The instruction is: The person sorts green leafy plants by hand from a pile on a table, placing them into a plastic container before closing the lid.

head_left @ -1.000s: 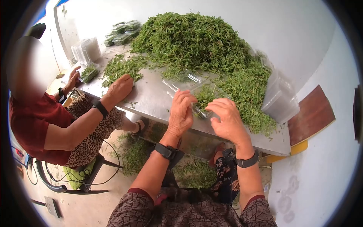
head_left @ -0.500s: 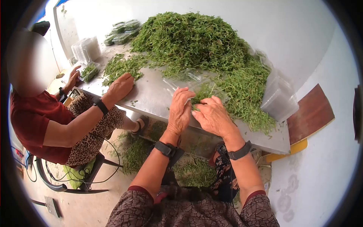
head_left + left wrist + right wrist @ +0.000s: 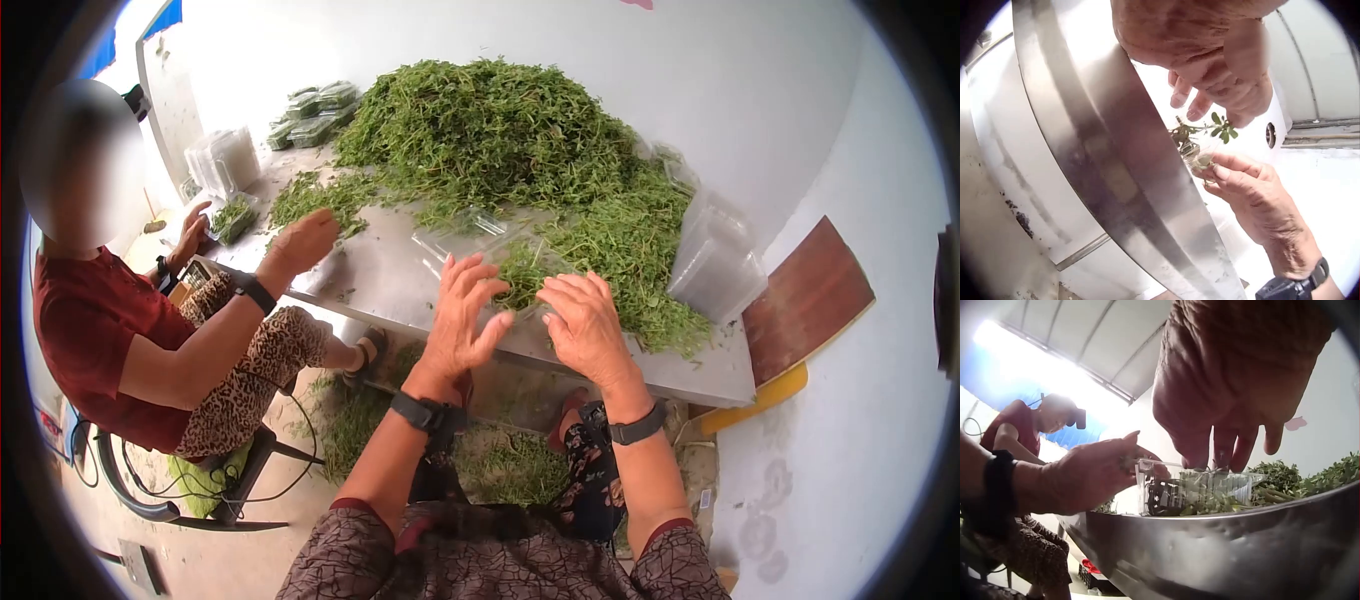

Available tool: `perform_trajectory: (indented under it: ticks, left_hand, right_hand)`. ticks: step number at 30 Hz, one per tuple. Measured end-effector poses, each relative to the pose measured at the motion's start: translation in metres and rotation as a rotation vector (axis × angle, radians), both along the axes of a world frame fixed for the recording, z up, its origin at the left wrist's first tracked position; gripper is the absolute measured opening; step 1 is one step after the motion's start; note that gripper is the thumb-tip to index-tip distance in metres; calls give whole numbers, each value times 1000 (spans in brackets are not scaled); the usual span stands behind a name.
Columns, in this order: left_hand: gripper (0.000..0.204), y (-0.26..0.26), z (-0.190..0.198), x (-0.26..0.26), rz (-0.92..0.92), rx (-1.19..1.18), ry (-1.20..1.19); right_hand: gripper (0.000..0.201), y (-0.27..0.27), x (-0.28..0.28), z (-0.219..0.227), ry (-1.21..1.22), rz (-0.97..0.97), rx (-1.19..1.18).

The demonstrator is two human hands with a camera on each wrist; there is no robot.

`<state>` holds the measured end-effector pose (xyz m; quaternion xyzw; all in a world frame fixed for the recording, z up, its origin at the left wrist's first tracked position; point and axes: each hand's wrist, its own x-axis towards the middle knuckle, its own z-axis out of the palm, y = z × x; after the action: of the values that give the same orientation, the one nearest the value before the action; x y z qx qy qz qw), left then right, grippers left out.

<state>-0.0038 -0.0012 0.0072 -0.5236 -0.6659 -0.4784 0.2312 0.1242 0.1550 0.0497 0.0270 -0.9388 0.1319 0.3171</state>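
A clear plastic punnet (image 3: pixel 520 268) partly filled with green herb sprigs sits on the steel table (image 3: pixel 385 270), at the foot of a large herb heap (image 3: pixel 500 130). My left hand (image 3: pixel 472 292) is beside the punnet's left end with its fingers spread and straight, gripping nothing. My right hand (image 3: pixel 580 300) is over the punnet's right part, fingers reaching down onto the herbs. In the right wrist view its fingers (image 3: pixel 1222 447) point down into the punnet (image 3: pixel 1191 487), with the left hand (image 3: pixel 1085 481) at the punnet's corner. A sprig (image 3: pixel 1213 128) shows between both hands.
Another person in a red shirt sits at the left, one hand (image 3: pixel 305 240) raised over the table by loose herbs. Stacks of empty clear punnets stand at the right (image 3: pixel 715 260) and far left (image 3: pixel 225 155). Filled packs (image 3: pixel 315 100) lie at the back. The table edge (image 3: pixel 1116 156) runs close below my hands.
My left hand has opened, its fingers now spread beside the punnet. My right hand has shifted back over the punnet's right part. The other person's hand has lifted off the table.
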Motion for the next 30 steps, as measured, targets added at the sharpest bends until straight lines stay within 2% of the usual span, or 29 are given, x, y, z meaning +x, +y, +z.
perform_trajectory:
  ticks: [1,6,15,18,20,24,26,30]
  left_hand:
    - [36,-5,4,3,14,-84,78]
    - [42,-19,0,4,37,-253,129]
    - [16,-11,20,-2,-34,-298,70]
    - [13,-6,27,-3,-24,-355,18]
    - [13,-2,33,-8,29,-525,-78]
    - [14,3,37,-4,67,-408,-12]
    - [22,6,38,0,48,-172,71]
    - [33,3,29,-3,15,-327,223]
  right_hand:
    - [28,2,1,-3,28,-21,32]
    - [27,-1,1,-11,80,0,30]
    - [29,-8,1,-23,190,74,-35]
    - [32,-4,0,-38,276,54,-183]
    - [34,0,-1,-45,321,9,-328]
    - [31,3,-2,-48,324,25,-445]
    - [29,3,-2,-48,329,21,-485]
    - [25,2,1,-44,311,33,-587]
